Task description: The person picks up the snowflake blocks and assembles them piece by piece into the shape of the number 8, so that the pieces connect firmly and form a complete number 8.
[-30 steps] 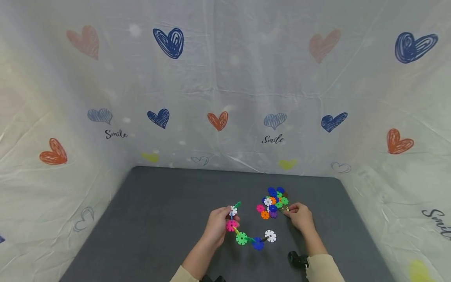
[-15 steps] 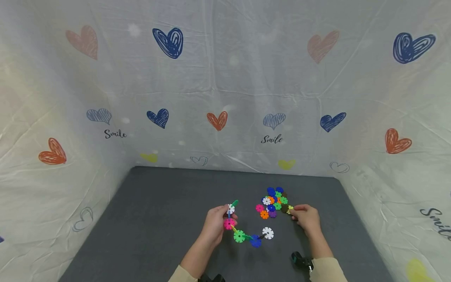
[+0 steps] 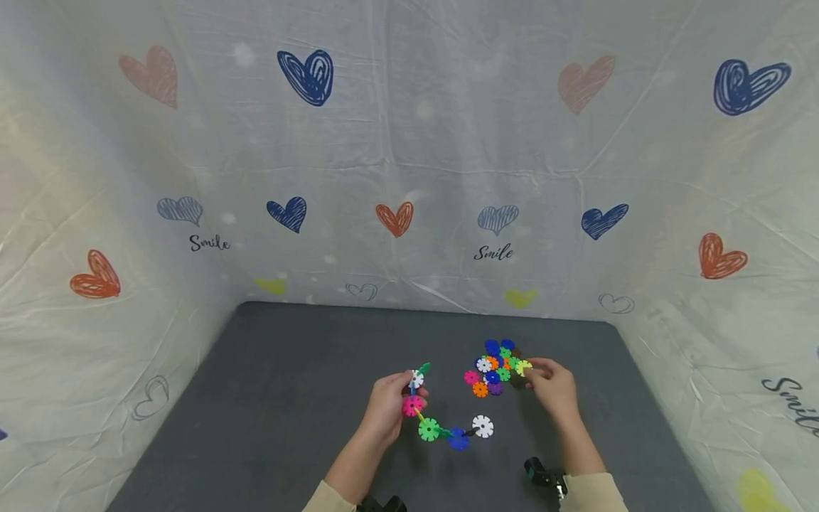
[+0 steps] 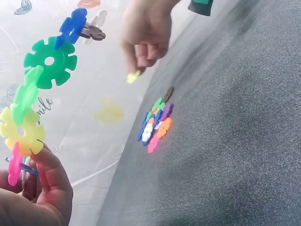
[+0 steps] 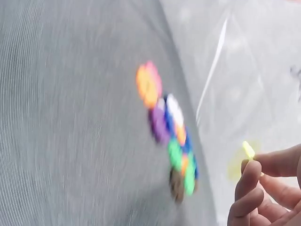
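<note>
My left hand [image 3: 382, 412] holds one end of a chain of notched snowflake discs [image 3: 429, 429] by its white and pink discs. The chain curves off to the right through yellow, green, blue and brown discs to a white disc [image 3: 483, 427]. In the left wrist view the chain's green disc [image 4: 36, 61] shows large. My right hand [image 3: 555, 390] pinches a yellow snowflake disc [image 3: 523, 368] between thumb and fingers. This yellow disc [image 5: 248, 149] appears edge-on in the right wrist view, raised off the table. Loose discs [image 3: 480, 390] lie piled just left of that hand.
The pile mixes orange, purple, blue, green, white, pink and brown discs on a dark grey table [image 3: 307, 398]. A white curtain [image 3: 435, 142] printed with hearts stands around the back and sides. Black wrist devices [image 3: 542, 472] sit at both wrists.
My right hand has drawn the yellow disc right from the pile's edge, then raised it, uncovering a brown disc. The left hand and chain have shifted slightly left.
</note>
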`<action>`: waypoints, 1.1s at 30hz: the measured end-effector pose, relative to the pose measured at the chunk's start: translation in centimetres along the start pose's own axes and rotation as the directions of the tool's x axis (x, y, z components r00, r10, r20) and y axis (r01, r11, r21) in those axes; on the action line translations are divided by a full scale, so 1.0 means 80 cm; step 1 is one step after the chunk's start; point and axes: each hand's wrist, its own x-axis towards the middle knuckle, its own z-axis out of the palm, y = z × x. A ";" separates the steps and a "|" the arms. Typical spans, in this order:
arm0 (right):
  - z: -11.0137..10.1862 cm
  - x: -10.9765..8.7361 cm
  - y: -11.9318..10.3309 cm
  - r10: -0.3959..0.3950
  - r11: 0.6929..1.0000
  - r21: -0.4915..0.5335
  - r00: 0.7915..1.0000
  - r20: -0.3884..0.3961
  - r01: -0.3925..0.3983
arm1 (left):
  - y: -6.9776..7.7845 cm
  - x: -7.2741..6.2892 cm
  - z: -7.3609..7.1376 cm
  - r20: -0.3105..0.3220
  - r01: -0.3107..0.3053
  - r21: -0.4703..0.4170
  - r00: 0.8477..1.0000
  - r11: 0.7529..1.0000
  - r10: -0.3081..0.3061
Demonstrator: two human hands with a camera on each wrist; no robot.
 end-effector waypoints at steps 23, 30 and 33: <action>0.080 -0.068 -0.089 -0.233 0.965 0.196 0.913 0.334 0.175 | -0.001 0.003 0.004 -0.004 -0.032 0.149 0.999 0.988 0.033; 0.091 -0.069 -0.090 -0.285 0.955 0.187 0.896 0.342 0.232 | -0.004 0.004 0.006 -0.023 -0.030 0.184 0.999 0.983 0.035; 0.092 -0.069 -0.089 -0.291 0.951 0.201 0.896 0.336 0.234 | -0.005 0.005 0.007 -0.031 -0.028 0.197 0.999 0.980 0.034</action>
